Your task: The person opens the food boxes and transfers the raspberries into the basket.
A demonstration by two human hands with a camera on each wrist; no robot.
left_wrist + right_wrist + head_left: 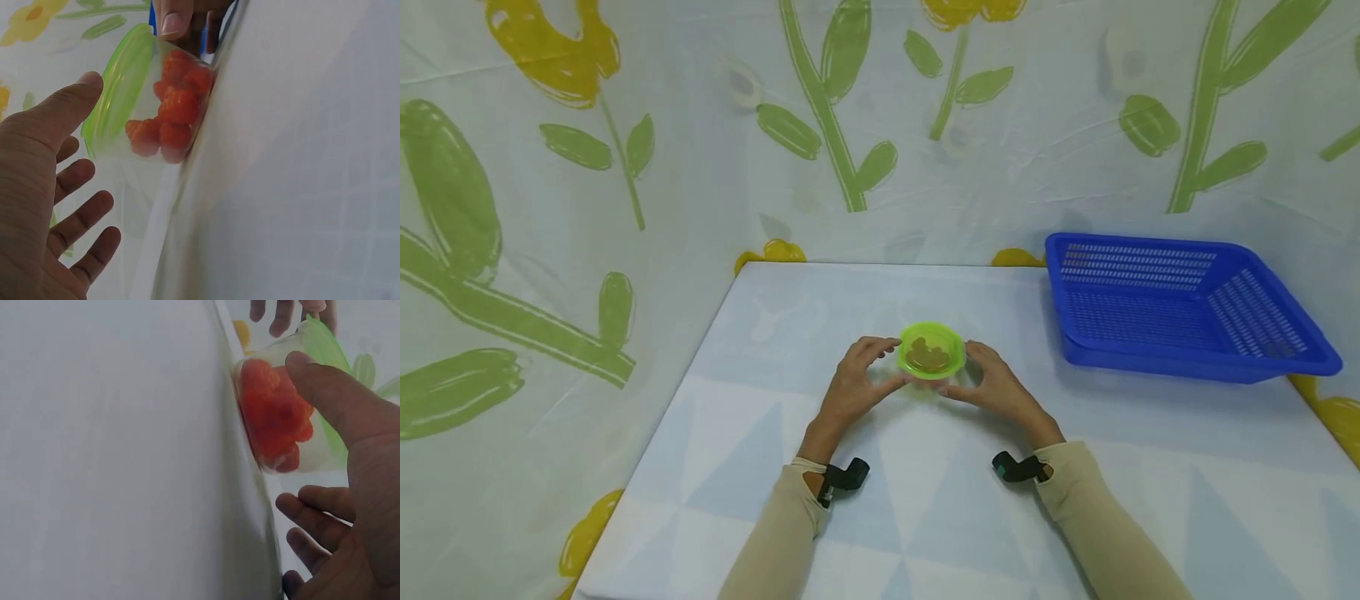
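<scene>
A clear plastic food container (150,106) with a green lid (931,350) stands on the white table. Several lumpy red-orange pieces (275,412) show through its wall, piled near the bottom. My left hand (855,383) is at its left side, thumb tip by the lid's edge and the other fingers spread and loosely bent. On the opposite side is my right hand (996,383); its thumb overlaps the container wall in the right wrist view, while its other fingers fan out below. Both hands flank the container without curling round it.
A blue plastic basket (1150,367) with slotted sides stands at the table's back right. The table (760,333) has a white cloth with pale blue triangles. Curtains (685,125) printed with green leaves and yellow flowers hang behind and to the left.
</scene>
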